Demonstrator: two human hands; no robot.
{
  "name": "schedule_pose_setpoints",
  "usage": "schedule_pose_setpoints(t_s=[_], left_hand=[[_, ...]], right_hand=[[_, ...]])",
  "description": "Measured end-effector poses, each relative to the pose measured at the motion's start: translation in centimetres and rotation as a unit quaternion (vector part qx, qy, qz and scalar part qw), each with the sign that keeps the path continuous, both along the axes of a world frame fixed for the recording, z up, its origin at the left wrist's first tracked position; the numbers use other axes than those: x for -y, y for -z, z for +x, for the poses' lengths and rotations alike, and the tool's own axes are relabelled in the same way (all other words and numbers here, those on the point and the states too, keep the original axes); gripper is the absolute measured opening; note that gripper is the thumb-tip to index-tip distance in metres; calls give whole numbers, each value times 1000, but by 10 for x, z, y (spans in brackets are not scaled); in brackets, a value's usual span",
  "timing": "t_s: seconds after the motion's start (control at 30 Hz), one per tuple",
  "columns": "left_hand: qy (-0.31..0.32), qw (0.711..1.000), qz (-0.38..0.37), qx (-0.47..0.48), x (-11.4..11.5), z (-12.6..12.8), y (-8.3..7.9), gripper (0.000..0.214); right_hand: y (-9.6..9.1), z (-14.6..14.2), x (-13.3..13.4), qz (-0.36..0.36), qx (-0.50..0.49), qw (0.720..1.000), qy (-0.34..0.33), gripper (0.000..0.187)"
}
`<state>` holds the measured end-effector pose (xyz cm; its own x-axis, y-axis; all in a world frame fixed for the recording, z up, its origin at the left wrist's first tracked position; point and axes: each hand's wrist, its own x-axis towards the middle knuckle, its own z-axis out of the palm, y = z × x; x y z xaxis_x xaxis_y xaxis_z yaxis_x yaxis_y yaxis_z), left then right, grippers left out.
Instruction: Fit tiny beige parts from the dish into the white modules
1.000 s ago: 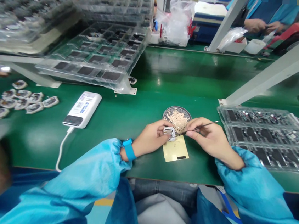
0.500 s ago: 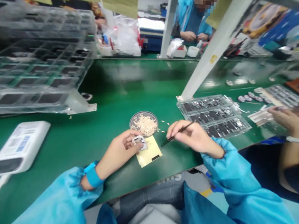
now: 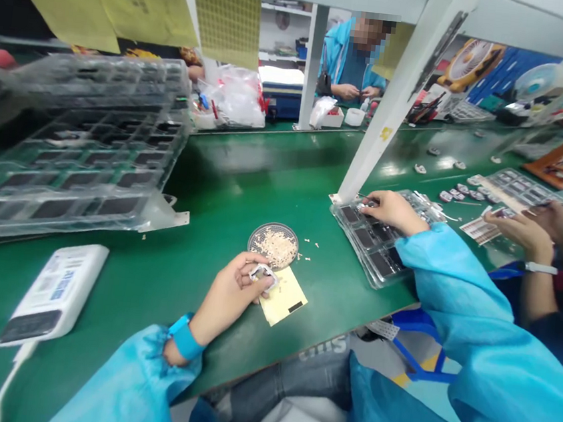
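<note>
The left hand (image 3: 233,285) still pinches the small white casing (image 3: 263,277) over the yellow paper (image 3: 286,300). The right hand (image 3: 388,209), holding tweezers 0.5 s ago, now reaches the clear compartment tray (image 3: 368,252), fingers bent; its grip is unclear.

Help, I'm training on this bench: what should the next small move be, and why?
Perhaps lift the small part from the clear tray with the right hand: it seems to be touching that part, while the left hand holds the white housing near the yellow paper.
</note>
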<state>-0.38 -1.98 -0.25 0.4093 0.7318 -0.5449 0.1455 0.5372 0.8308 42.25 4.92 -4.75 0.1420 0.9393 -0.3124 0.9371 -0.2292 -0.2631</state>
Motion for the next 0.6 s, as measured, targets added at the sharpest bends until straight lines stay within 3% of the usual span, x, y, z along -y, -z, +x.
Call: schedule_pose_setpoints(t_s=[0.13, 0.23, 0.33, 0.47, 0.6], left_hand=[[-11, 1000, -7, 23, 2, 0, 1, 39], [-32, 999, -4, 42, 3, 2, 1, 39], [-42, 998, 1, 51, 2, 3, 2, 39], [-45, 998, -16, 30, -3, 2, 2, 41], [-58, 998, -23, -3, -10, -1, 2, 41]], right_hand=[[-12, -1, -5, -4, -55, 998, 4, 18], [-28, -21, -3, 53, -161, 985, 42, 20], [-49, -65, 2, 91, -342, 934, 53, 34], [-72, -139, 10, 35, -503, 864, -2, 28], [-68, -188, 27, -13, -569, 821, -46, 23]])
